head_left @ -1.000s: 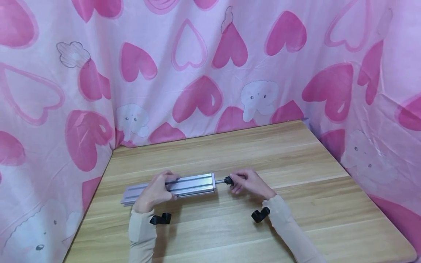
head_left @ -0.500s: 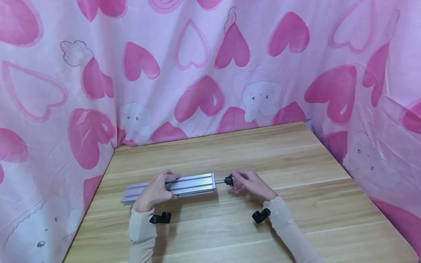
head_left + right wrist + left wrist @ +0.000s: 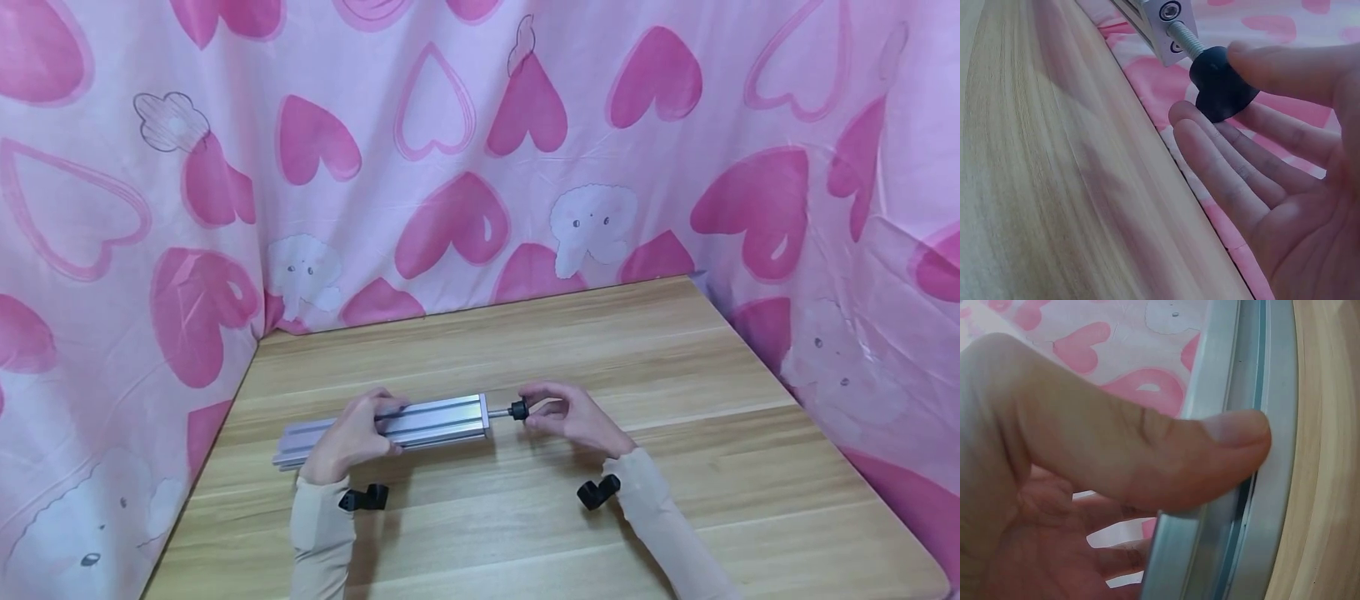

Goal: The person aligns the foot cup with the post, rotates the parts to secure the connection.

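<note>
A silver aluminium profile (image 3: 442, 422) with grooves along its length lies across the table, held by my left hand (image 3: 352, 440). The thumb (image 3: 1166, 456) presses on its side in the left wrist view, while the other fingers reach round behind. From the profile's right end sticks a threaded rod (image 3: 1186, 40), tipped by a black knob (image 3: 1219, 81). My right hand (image 3: 576, 418) pinches this knob, thumb on one side and fingers on the other. Two screw heads, one partly hidden, show in the end plate (image 3: 1171, 31) beside the rod.
Under both hands is a wooden table (image 3: 637, 342), with its back edge against a pink heart-patterned curtain (image 3: 450, 225). Curtain also hangs at the left and right sides. A black wrist mount (image 3: 365, 497) is at the left sleeve, another mount (image 3: 597, 492) at the right.
My right hand's fingers have shifted round the knob, opening and regripping it. The knob has turned; the left hand and the profile have stayed almost still.
</note>
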Action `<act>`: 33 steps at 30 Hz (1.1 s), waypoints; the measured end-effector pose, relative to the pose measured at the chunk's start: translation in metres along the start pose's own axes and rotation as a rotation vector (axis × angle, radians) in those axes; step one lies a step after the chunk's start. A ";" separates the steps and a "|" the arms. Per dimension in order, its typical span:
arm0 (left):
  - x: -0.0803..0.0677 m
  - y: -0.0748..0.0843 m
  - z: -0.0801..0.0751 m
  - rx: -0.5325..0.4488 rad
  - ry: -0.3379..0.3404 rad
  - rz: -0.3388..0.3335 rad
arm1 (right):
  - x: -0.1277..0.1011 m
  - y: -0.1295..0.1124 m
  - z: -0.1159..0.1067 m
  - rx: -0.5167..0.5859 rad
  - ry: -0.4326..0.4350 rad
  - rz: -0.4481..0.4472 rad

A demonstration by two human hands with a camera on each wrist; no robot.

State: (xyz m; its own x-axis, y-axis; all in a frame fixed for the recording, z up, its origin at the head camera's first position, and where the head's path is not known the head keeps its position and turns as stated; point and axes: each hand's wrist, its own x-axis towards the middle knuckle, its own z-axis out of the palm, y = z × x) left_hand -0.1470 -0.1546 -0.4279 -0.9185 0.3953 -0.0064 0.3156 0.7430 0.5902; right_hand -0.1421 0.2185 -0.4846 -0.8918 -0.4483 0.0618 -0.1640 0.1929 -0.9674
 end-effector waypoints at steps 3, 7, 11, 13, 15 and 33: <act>0.000 0.000 0.000 0.006 0.002 0.003 | 0.001 0.001 0.000 -0.042 0.012 0.005; 0.001 0.001 0.000 0.010 0.004 0.011 | 0.002 0.002 0.000 -0.095 0.026 0.027; 0.001 0.001 0.000 0.007 0.006 0.021 | 0.004 0.003 0.001 -0.058 0.022 0.057; 0.001 0.001 0.000 0.008 0.005 0.023 | 0.005 0.004 0.002 -0.025 0.013 0.065; 0.001 0.000 0.000 0.008 0.001 0.021 | 0.006 0.004 0.002 -0.008 0.000 0.069; 0.000 0.000 -0.001 0.008 0.014 0.044 | 0.006 0.003 0.002 -0.028 -0.016 0.125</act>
State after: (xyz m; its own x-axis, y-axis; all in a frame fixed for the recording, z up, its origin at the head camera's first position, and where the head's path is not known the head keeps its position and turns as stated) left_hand -0.1472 -0.1549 -0.4268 -0.9068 0.4204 0.0304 0.3576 0.7293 0.5832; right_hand -0.1475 0.2146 -0.4873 -0.8992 -0.4330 -0.0627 -0.0642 0.2724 -0.9600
